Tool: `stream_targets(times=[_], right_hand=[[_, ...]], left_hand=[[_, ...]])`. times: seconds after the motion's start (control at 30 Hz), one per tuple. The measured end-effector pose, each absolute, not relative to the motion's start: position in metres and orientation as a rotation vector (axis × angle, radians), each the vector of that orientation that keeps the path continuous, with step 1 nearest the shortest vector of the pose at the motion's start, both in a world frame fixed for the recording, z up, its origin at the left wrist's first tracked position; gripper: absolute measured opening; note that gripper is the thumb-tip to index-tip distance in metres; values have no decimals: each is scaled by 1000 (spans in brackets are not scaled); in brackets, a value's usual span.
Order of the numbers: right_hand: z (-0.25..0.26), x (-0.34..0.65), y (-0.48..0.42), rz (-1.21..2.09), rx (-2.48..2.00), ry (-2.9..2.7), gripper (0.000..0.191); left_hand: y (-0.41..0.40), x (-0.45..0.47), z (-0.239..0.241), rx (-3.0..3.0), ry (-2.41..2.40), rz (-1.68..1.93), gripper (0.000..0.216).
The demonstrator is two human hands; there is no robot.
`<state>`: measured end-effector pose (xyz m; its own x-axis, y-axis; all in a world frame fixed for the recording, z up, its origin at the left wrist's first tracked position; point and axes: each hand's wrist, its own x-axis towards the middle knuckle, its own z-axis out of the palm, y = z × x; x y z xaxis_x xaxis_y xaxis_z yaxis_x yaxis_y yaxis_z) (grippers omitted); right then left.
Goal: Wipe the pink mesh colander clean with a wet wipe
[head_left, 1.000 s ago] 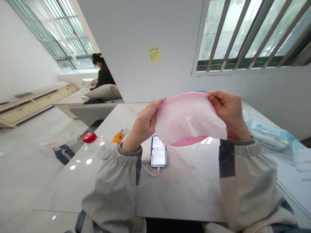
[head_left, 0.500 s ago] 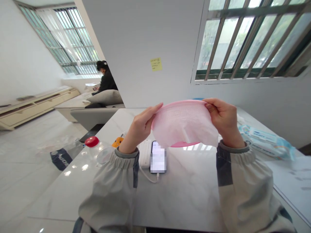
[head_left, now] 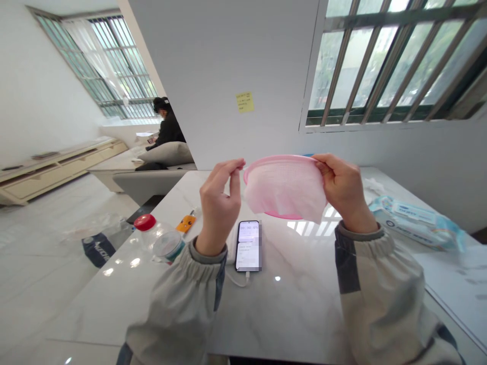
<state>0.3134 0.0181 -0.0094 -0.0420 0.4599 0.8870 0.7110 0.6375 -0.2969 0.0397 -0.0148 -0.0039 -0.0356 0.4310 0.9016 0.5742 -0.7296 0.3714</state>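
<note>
Pink dish (head_left: 283, 216), probably light and stiff; draped cloth (head_left: 285, 188) looks limp. Right hand (head_left: 342, 186) pinches rim (head_left: 279, 158), best hold; left hand (head_left: 220, 196) just beside, fingertips bunched, grip unclear.

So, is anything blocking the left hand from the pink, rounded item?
Nothing visible stands between the left hand and the nearest edge of the pink, rounded item; the thin, pale cloth hangs across its front.
</note>
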Motion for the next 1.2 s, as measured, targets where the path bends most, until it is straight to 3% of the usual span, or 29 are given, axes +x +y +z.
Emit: stream_targets(times=[0.07, 0.2, 0.4, 1.0, 1.2], right_hand=[[-11, 304, 17, -371, -952, -1701, 25], [-10, 283, 7, -582, -947, -1662, 27], [-10, 252, -11, -645, -878, -1701, 30], [-22, 203, -48, -396, -752, -1859, 29], [-27, 209, -34, -218, -748, -1963, 32]], left_hand=[[-27, 60, -9, -2154, -1199, -1773, 33], [-33, 79, -23, -2270, -1443, -1522, 73], [-19, 69, -27, -2377, -1677, -1634, 105], [17, 65, -50, -1936, -1304, -2462, 53], [27, 64, -58, -1853, -1426, -2332, 64]])
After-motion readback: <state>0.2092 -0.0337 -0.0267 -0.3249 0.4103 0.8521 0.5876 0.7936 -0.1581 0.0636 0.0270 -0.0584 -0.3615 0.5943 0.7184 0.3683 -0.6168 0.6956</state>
